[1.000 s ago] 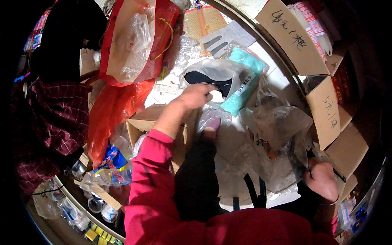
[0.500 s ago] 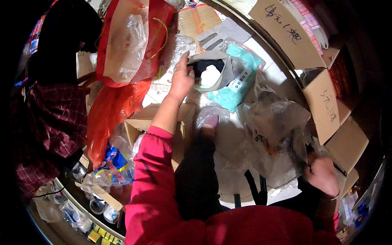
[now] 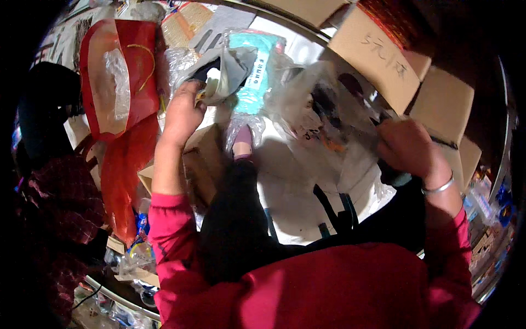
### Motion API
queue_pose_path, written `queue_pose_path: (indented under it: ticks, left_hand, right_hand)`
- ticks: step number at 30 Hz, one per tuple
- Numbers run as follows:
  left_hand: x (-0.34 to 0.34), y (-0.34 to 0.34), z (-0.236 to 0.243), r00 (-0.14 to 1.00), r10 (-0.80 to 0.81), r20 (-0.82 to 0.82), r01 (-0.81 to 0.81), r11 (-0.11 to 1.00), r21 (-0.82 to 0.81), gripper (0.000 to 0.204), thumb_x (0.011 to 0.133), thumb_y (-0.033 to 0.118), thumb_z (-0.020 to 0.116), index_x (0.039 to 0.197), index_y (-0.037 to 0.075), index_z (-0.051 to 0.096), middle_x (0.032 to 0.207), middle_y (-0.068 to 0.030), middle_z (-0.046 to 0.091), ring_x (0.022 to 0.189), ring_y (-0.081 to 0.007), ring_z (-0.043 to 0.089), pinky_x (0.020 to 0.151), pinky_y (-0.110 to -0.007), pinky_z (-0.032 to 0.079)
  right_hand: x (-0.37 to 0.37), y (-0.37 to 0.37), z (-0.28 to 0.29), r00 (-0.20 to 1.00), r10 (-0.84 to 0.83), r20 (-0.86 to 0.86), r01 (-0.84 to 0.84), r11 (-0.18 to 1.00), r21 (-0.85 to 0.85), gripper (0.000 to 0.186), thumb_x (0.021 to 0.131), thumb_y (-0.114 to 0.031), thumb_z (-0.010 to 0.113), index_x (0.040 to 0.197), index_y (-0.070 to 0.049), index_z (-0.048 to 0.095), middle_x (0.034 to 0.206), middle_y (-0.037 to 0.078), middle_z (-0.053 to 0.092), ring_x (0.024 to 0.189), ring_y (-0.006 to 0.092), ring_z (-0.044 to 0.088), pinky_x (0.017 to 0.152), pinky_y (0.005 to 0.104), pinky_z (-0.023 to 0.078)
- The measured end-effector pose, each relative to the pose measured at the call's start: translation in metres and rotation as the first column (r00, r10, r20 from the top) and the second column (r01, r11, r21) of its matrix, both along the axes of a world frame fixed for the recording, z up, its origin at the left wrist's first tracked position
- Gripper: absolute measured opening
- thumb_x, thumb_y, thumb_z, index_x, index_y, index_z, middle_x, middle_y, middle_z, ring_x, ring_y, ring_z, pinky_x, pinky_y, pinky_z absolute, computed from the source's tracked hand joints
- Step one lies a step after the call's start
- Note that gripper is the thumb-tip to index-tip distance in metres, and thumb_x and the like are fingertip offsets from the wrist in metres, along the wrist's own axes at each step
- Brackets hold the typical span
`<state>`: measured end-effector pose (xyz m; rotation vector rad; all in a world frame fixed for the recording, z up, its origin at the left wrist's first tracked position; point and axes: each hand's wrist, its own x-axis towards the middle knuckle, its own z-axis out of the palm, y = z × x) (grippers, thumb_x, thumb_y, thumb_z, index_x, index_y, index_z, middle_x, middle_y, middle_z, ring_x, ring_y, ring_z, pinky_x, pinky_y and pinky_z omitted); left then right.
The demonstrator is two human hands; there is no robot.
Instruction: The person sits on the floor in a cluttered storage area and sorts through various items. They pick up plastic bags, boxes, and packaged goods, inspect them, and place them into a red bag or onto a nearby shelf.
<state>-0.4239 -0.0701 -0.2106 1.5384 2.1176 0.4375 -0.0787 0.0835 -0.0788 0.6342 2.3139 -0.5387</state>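
Observation:
My left hand (image 3: 183, 112) is closed on the near left rim of a grey bag (image 3: 227, 82). Inside its mouth, something dark shows together with a white piece. Right behind that bag lies a turquoise package (image 3: 256, 71) in clear plastic with a white label. On the right, my right hand (image 3: 408, 145), with a silver bangle at the wrist, grips the edge of a large clear plastic bag (image 3: 296, 104). Dark items and an orange one show through its film. My palm and the bag's edge hide the right fingertips in part.
A red paper bag (image 3: 145, 82) with a yellow cord handle stands at the left, above a red plastic bag (image 3: 123, 181). Open cardboard boxes (image 3: 378, 57) line the right side. Another cardboard box (image 3: 200, 170) sits by my left forearm. A person in dark checked clothing (image 3: 60, 203) is at far left.
The view has swung right, so the scene sits further left. My right hand has come up and forward with the clear plastic bag's edge. My left hand stays at the grey bag's rim.

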Motion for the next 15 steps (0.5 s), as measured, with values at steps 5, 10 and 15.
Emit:
queue_pose_path:
  ticks: [5, 10, 15]
  left_hand:
    - [0.067, 0.026, 0.091, 0.786, -0.430, 0.443, 0.474, 0.880, 0.013, 0.018, 0.072, 0.004, 0.056, 0.090, 0.001, 0.056, 0.086, -0.0147, 0.058, 0.080, -0.0272, 0.057, 0.072, -0.030, 0.044]
    - [0.167, 0.039, 0.079, 0.645, -0.484, 0.591, 0.713, 0.659, -0.238, 0.021, 0.072, 0.009, 0.053, 0.090, 0.000, 0.057, 0.092, -0.0187, 0.058, 0.088, -0.0328, 0.055, 0.077, -0.036, 0.044]
    - [0.188, 0.042, -0.030, 0.953, -0.293, 0.081, 0.302, 0.886, -0.352, 0.039, 0.072, 0.013, 0.054, 0.105, -0.005, 0.042, 0.101, -0.0243, 0.053, 0.093, -0.0349, 0.053, 0.080, -0.038, 0.043]
  right_hand:
    - [0.001, -0.001, 0.003, 0.992, -0.111, 0.056, 0.110, 0.993, 0.032, 0.019, 0.069, -0.018, 0.048, 0.070, 0.000, 0.054, 0.071, 0.020, 0.055, 0.072, 0.0363, 0.055, 0.064, 0.0442, 0.043]
    - [0.008, 0.006, -0.005, 0.983, -0.185, 0.016, 0.185, 0.983, 0.006, 0.023, 0.069, -0.020, 0.046, 0.072, 0.000, 0.056, 0.075, 0.021, 0.057, 0.074, 0.0364, 0.055, 0.067, 0.0434, 0.044]
    - [0.010, 0.011, -0.005, 0.958, -0.271, -0.097, 0.269, 0.962, -0.037, 0.024, 0.069, -0.021, 0.046, 0.072, 0.000, 0.058, 0.076, 0.021, 0.057, 0.074, 0.0358, 0.056, 0.068, 0.0433, 0.044]
